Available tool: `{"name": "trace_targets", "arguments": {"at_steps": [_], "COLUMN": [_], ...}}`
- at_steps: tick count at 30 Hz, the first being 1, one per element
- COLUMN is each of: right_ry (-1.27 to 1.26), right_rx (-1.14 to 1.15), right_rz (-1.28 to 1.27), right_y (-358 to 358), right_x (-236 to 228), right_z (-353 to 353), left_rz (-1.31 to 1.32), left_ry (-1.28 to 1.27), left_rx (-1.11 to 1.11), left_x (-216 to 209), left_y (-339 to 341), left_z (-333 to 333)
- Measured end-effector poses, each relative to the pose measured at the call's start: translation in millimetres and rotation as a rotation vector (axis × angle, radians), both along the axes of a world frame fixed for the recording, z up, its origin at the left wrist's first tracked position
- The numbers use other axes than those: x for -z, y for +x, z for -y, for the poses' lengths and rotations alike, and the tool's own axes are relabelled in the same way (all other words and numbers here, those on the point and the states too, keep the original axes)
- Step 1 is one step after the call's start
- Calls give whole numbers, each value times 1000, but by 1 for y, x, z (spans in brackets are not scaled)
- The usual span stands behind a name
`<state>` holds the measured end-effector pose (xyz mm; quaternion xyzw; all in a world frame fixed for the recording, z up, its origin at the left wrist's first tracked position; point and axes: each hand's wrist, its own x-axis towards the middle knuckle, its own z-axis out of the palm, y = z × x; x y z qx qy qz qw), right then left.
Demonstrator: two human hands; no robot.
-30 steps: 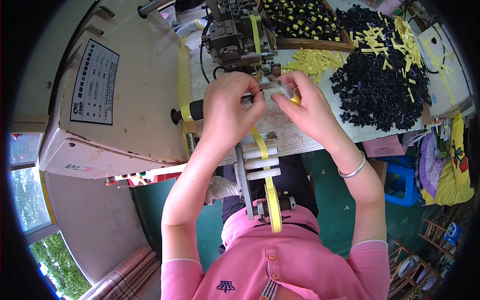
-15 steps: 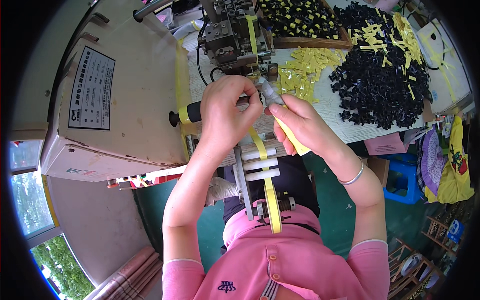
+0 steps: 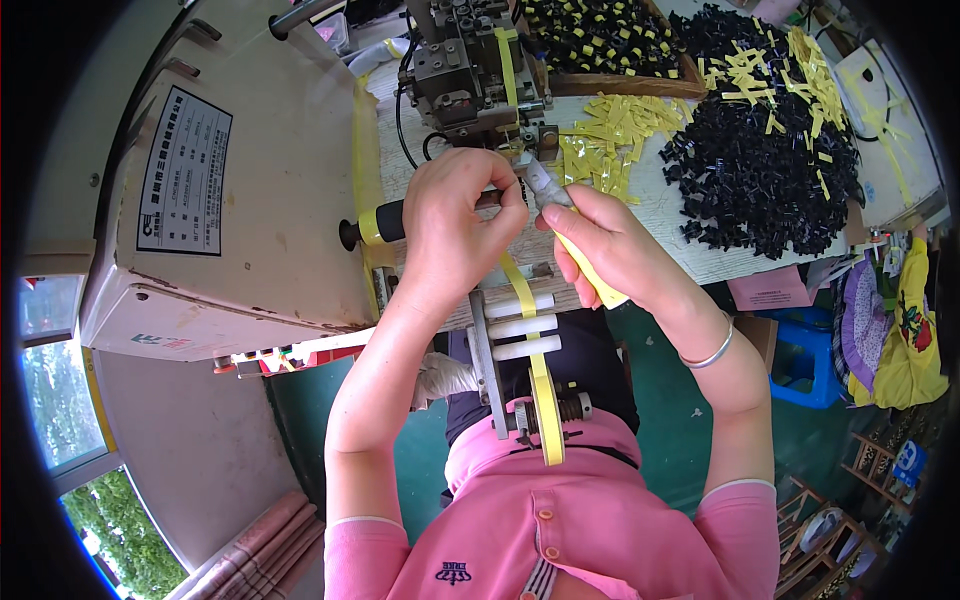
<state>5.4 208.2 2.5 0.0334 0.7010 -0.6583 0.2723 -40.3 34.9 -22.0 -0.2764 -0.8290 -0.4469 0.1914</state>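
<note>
My left hand [image 3: 458, 215] is closed in a pinch just in front of the dark metal machine [image 3: 465, 80]. What its fingertips hold, if anything, is hidden. My right hand [image 3: 610, 240] is wrapped round a yellow-handled tool [image 3: 590, 262] with a grey wrapped neck, its pale head pointing at the machine's lower front, close to my left fingertips. A yellow strip [image 3: 518, 285] runs from beneath my left hand, past white rollers [image 3: 525, 326], down to a narrow reel [image 3: 547, 420] near my lap. Another yellow strip [image 3: 506, 70] passes down the machine's front.
Cut yellow strips [image 3: 610, 140] lie right of the machine. Beyond them is a heap of small black parts [image 3: 750, 170], and a wooden tray [image 3: 620, 86] holds black and yellow pieces. A large beige cabinet [image 3: 270, 190] stands at left, with a black-and-yellow cylinder [image 3: 380, 224] beside it.
My right hand and the yellow-handled tool have shifted slightly to the right. My left hand stays pinched in nearly the same place.
</note>
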Motion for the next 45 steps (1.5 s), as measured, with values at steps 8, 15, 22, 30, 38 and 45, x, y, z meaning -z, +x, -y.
{"name": "trace_targets", "arguments": {"at_steps": [8, 15, 22, 30, 38, 45], "right_ry": [-42, -50, -74, -116, -275, -89], "right_rx": [-85, -102, -77, -47, 269, 329], "right_rz": [153, 175, 154, 135, -114, -263], "right_y": [-19, -21, -19, -15, 5, 12], "right_x": [-8, -9, -3, -1, 8, 22], "right_z": [-8, -5, -5, -3, -13, -23], "left_rz": [4, 241, 3, -137, -167, 97], "left_ry": [35, 171, -159, -290, -204, -213], "left_rx": [29, 81, 11, 13, -11, -90], "left_x": [-1, -8, -8, -2, -23, -20], "left_y": [1, 5, 12, 9, 14, 55], "left_z": [-1, 6, 9, 10, 17, 31]}}
